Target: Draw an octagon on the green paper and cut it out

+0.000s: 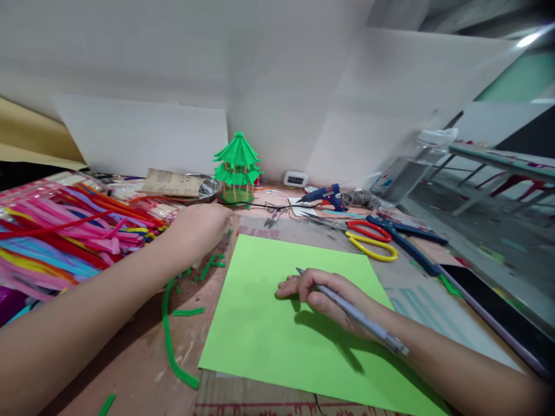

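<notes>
Green paper [277,323] lies flat on the table [143,364]. The right hand [323,297] rests on it, fingers closed around a pen [351,312], tip pointing up-left, barrel running down-right. The left hand [199,228] reaches toward the pagoda [237,167]; its grip cannot be told. Pipe cleaners [60,237] are piled left, scissors [373,240] right.

A craft workspace here: a scuffed worktable [143,358] crowded with packs of coloured pipe cleaners [65,237] at the left, a glue gun [323,196] and scissors [373,240] upper right of centre, a small green pavilion model [237,167] against white boards at the back, more tables far right
</notes>
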A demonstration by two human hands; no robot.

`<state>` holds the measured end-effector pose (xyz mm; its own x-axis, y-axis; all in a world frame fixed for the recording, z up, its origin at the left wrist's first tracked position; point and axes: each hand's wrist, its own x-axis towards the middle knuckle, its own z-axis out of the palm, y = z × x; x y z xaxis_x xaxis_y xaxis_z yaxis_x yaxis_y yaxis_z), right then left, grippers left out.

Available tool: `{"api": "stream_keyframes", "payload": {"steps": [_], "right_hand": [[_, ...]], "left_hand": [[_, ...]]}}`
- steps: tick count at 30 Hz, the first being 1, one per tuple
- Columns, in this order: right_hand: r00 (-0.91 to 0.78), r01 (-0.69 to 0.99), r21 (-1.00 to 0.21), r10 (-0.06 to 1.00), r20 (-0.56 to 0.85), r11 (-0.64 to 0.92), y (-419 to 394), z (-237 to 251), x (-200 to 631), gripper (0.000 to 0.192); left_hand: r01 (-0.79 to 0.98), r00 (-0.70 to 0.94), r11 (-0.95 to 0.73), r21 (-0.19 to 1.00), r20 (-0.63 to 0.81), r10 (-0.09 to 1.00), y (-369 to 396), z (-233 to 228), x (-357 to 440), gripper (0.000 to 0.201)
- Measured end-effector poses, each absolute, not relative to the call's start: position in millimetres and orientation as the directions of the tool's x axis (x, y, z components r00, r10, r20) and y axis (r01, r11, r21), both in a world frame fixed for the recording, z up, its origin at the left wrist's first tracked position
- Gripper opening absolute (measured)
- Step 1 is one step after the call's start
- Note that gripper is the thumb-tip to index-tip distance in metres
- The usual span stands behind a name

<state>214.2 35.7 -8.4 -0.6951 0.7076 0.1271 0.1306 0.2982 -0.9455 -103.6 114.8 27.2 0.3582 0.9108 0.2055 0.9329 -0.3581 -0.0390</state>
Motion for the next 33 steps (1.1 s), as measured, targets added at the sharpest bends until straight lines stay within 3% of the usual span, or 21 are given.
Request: {"api": "stream_keyframes", "payload": {"steps": [5,13,19,27,33], "right_hand": [[-0.688,0.172,-0.942,0.719,0.095,0.289,38,-6,212,0.041],[-0.686,0.208,-0.941,0.725,0.054,0.267,38,6,213,0.044],[-0.547,0.413,-0.838,0.833,0.086,0.358,54,36,235,0.041],[-0.312,0.645,-0.658,0.920,0.237,0.388,90,39,277,0.043],[-0.220,0.786,-0.531,0.945,0.240,0.318,108,25,297,0.037]], "left_hand": [[0.949,0.312,-0.306,-0.069,0.105,0.944,120,35,-125,0.031],[0.871,0.490,-0.490,0.010,0.042,0.871,125,7,-114,0.045],[0.888,0.449,-0.450,0.096,0.036,0.893,140,-2,-122,0.050],[0.937,0.291,-0.321,0.137,0.205,0.935,132,3,-114,0.045],[0.904,0.294,-0.379,0.198,0.356,0.887,111,30,-104,0.040]]}}
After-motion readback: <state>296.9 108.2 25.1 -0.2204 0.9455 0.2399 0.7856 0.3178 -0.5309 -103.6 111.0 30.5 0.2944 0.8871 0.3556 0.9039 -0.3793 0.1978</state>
